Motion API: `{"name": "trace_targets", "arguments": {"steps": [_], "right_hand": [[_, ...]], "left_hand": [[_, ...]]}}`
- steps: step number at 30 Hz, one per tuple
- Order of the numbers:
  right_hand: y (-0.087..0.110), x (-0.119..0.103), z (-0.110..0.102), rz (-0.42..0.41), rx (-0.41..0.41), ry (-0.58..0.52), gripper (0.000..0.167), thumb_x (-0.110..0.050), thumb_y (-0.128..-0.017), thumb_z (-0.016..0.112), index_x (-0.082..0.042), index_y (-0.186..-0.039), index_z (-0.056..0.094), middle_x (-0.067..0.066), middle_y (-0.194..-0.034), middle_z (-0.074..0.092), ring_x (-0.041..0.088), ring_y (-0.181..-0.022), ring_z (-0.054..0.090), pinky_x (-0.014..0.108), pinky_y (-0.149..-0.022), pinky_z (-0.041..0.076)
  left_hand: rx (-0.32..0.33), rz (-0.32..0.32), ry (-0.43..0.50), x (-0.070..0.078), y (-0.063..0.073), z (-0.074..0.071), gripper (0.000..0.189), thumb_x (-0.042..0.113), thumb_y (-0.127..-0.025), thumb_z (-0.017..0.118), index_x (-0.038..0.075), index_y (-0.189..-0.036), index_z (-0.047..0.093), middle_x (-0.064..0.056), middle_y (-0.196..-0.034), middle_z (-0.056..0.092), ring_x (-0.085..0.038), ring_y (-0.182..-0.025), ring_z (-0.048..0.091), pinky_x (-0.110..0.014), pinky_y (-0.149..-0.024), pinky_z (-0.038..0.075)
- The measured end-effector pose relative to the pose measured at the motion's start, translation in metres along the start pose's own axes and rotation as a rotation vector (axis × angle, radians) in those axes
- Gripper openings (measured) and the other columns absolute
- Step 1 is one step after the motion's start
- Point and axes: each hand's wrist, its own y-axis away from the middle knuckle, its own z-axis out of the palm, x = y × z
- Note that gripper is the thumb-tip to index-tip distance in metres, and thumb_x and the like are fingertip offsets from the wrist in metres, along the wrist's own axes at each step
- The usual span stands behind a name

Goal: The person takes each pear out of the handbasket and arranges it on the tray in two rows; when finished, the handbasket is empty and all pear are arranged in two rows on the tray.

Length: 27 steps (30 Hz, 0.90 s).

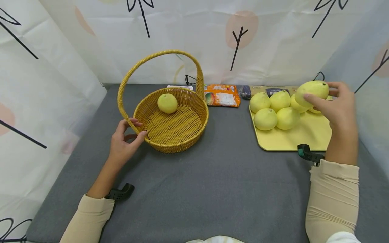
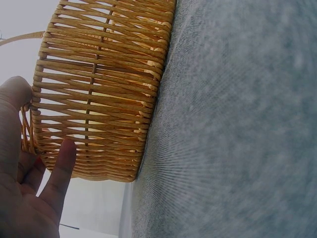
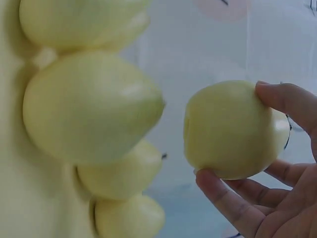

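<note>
My left hand (image 1: 124, 141) grips the near left rim of a yellow wicker basket (image 1: 174, 147), beside the foot of its tall arched handle (image 1: 129, 72). In the left wrist view, the thumb and fingers hold the rim of the woven basket wall (image 2: 101, 94). Inside the basket lies one pale yellow-green fruit (image 1: 167, 103). At the right, my right hand (image 1: 343, 104) holds a similar pomelo-like fruit (image 3: 233, 129) between thumb and fingers, raised over a yellow tray (image 1: 291, 140). Several more such fruits (image 1: 265, 119) sit grouped toward the tray's back left.
An orange packet (image 1: 223, 95) lies behind the basket's right side. Along the back edge, a long brownish package (image 1: 258, 89) stretches behind the tray. The grey cloth-covered table (image 1: 225, 189) meets white patterned curtains (image 1: 194, 33) at the back and sides.
</note>
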Motion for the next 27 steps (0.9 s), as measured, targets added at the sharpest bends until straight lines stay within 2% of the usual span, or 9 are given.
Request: {"name": "trace_targets", "arguments": {"steps": [2,5,7,9,16,19,22,24,27], "right_hand": [[-0.002,0.008,-0.007,0.039,-0.006,0.052,0.087,-0.035,-0.087,0.077,-0.010,-0.156,0.031,-0.005,-0.125,0.041,0.000,-0.084,0.049,0.010,-0.062,0.051],[-0.004,0.019,-0.013,0.074,-0.030,0.159,0.094,-0.043,-0.088,0.073,-0.004,-0.158,0.025,0.014,-0.136,0.042,-0.005,-0.071,0.051,0.011,-0.058,0.050],[-0.005,0.026,-0.015,0.075,-0.065,0.225,0.097,-0.046,-0.089,0.071,0.001,-0.157,0.021,0.026,-0.139,0.040,-0.006,-0.061,0.052,0.012,-0.056,0.048],[-0.008,0.033,-0.016,0.069,-0.131,0.254,0.099,-0.045,-0.090,0.070,0.007,-0.156,0.017,0.034,-0.141,0.037,-0.005,-0.059,0.055,0.014,-0.057,0.049],[-0.015,0.050,-0.022,0.095,-0.361,0.227,0.103,-0.041,-0.094,0.070,0.012,-0.154,0.006,0.044,-0.151,0.018,-0.004,-0.067,0.059,0.017,-0.065,0.054],[-0.017,0.055,-0.024,0.118,-0.427,0.222,0.100,-0.040,-0.096,0.067,0.013,-0.154,0.005,0.044,-0.152,0.013,-0.008,-0.071,0.054,0.018,-0.070,0.056],[-0.019,0.059,-0.024,0.133,-0.453,0.198,0.097,-0.039,-0.098,0.065,0.013,-0.153,0.006,0.042,-0.153,0.012,-0.010,-0.076,0.050,0.023,-0.077,0.058],[-0.019,0.061,-0.024,0.136,-0.448,0.189,0.096,-0.040,-0.098,0.064,0.013,-0.153,0.006,0.041,-0.152,0.013,-0.007,-0.081,0.049,0.026,-0.080,0.058],[-0.019,0.061,-0.025,0.122,-0.444,0.225,0.095,-0.043,-0.099,0.061,0.013,-0.153,0.008,0.042,-0.153,0.013,0.022,-0.104,0.058,0.040,-0.092,0.055]], "left_hand": [[0.000,0.000,0.001,0.000,0.000,0.000,0.041,-0.018,-0.081,0.067,-0.016,-0.119,0.050,-0.029,-0.114,0.057,-0.023,-0.105,0.058,-0.016,-0.075,0.054],[0.001,0.003,-0.004,0.000,0.000,0.000,0.041,-0.018,-0.081,0.067,-0.016,-0.118,0.049,-0.030,-0.114,0.057,-0.020,-0.106,0.058,-0.015,-0.075,0.054],[-0.001,0.003,-0.005,0.001,0.000,0.000,0.042,-0.018,-0.081,0.067,-0.016,-0.119,0.049,-0.031,-0.114,0.057,-0.020,-0.106,0.058,-0.015,-0.075,0.054],[0.000,0.003,-0.004,0.001,0.000,0.000,0.042,-0.019,-0.081,0.067,-0.017,-0.119,0.049,-0.031,-0.114,0.057,-0.020,-0.105,0.058,-0.015,-0.075,0.054],[-0.003,0.001,-0.005,0.001,0.000,0.000,0.042,-0.019,-0.081,0.067,-0.017,-0.119,0.049,-0.029,-0.114,0.057,-0.020,-0.105,0.058,-0.015,-0.075,0.053],[-0.005,0.002,-0.005,0.002,0.000,0.000,0.041,-0.019,-0.081,0.067,-0.017,-0.119,0.049,-0.030,-0.115,0.057,-0.019,-0.105,0.058,-0.015,-0.075,0.053],[-0.004,0.002,-0.011,0.002,0.000,0.000,0.041,-0.019,-0.081,0.067,-0.017,-0.118,0.049,-0.029,-0.114,0.057,-0.019,-0.105,0.058,-0.015,-0.075,0.053],[-0.003,-0.001,-0.015,0.002,0.000,0.000,0.041,-0.018,-0.081,0.067,-0.016,-0.118,0.049,-0.028,-0.114,0.057,-0.019,-0.104,0.058,-0.015,-0.075,0.053],[-0.002,-0.002,-0.016,0.002,0.000,0.000,0.041,-0.018,-0.082,0.067,-0.016,-0.118,0.050,-0.027,-0.114,0.058,-0.021,-0.104,0.058,-0.015,-0.075,0.054]]}}
